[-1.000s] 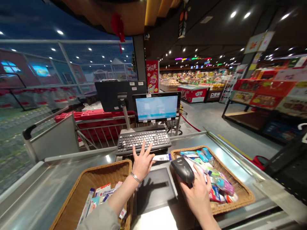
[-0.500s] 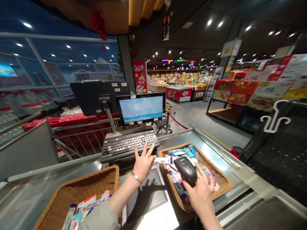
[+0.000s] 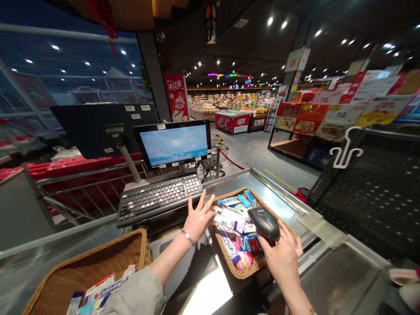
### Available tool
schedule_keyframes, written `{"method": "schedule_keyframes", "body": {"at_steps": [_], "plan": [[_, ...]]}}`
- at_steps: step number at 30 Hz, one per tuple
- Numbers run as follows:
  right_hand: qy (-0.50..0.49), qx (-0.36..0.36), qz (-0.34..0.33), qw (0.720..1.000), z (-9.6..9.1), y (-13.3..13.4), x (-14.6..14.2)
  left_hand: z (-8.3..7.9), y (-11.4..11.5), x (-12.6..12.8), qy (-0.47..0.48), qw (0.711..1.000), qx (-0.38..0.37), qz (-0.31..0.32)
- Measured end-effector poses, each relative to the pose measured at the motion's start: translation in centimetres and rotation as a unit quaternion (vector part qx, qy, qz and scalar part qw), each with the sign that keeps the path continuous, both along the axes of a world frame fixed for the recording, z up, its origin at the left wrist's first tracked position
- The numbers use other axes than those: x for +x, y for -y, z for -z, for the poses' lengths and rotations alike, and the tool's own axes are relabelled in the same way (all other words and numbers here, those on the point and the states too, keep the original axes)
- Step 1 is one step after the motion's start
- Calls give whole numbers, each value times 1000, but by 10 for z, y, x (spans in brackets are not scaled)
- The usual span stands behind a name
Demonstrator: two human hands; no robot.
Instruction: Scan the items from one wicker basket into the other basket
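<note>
Left hand [image 3: 197,224] pinches one end of a slim box [image 3: 235,225] above the loaded basket [image 3: 243,274], other fingers fanned, probably leaving the barcode bare. And the right hand [image 3: 284,253] wraps the scanner [image 3: 264,222] over that basket, likely for short reach; another basket [image 3: 93,259] sits left, below the keyboard [image 3: 162,195].

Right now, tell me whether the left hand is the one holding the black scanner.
No: the black scanner is in the right hand, and the left hand is apart from it.
</note>
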State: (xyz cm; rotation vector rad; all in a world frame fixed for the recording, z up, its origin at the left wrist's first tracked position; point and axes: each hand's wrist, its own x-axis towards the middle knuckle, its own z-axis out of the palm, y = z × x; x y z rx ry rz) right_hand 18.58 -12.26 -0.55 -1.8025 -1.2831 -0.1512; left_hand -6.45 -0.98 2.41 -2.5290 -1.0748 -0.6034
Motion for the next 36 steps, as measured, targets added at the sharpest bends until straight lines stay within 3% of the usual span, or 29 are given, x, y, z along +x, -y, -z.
{"method": "schedule_keyframes", "body": {"at_steps": [8,19,26,36], "plan": [[-16,7,31,999,-1,1,14,10,-9,20,-35,995,-44,84],[-12,10,42,999,0,-3,13,1,0,18,-43,998,-42,11],[-9,11,9,1000,-6,-8,-7,-8,12,-1,-42,998,-42,-14],[-7,-2,-41,999,-7,-13,-49,-12,37,-50,-47,996,-18,-73]]}}
